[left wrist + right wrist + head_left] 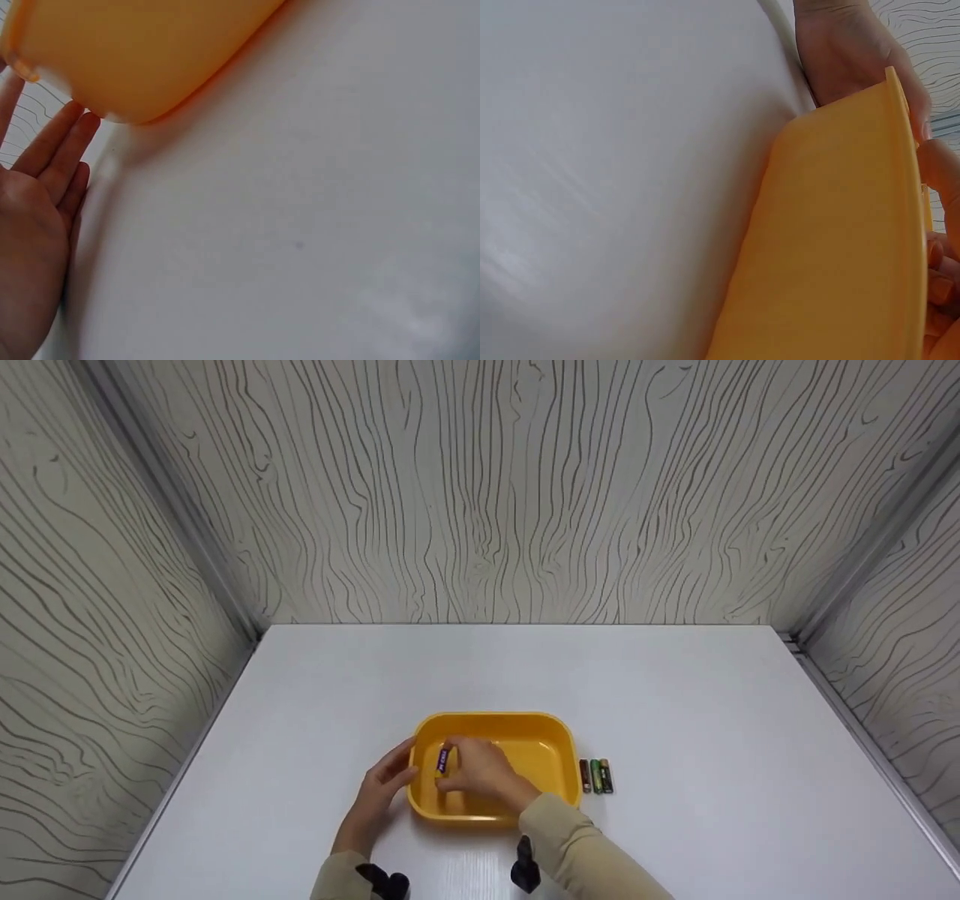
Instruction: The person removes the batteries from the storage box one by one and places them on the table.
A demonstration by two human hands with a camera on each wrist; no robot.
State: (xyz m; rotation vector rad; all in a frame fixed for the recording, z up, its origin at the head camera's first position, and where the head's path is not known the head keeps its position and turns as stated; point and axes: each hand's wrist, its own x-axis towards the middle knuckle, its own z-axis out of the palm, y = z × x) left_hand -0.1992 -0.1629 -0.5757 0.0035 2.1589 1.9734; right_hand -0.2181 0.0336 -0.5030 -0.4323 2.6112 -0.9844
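A yellow plastic bin with rounded corners sits on the white table. My left hand holds the bin's left rim, thumb at the edge and fingers along the outer wall. In the left wrist view the fingers of that left hand lie nearly straight against the bin's corner. Inside the bin, my right hand pinches a purple and yellow battery between thumb and fingers, near the left wall. The bin's outer wall hides most of the right hand in the right wrist view.
Just right of the bin, a dark battery, a green battery and a black battery lie side by side. Wood-grain panels enclose the white table at the back and sides.
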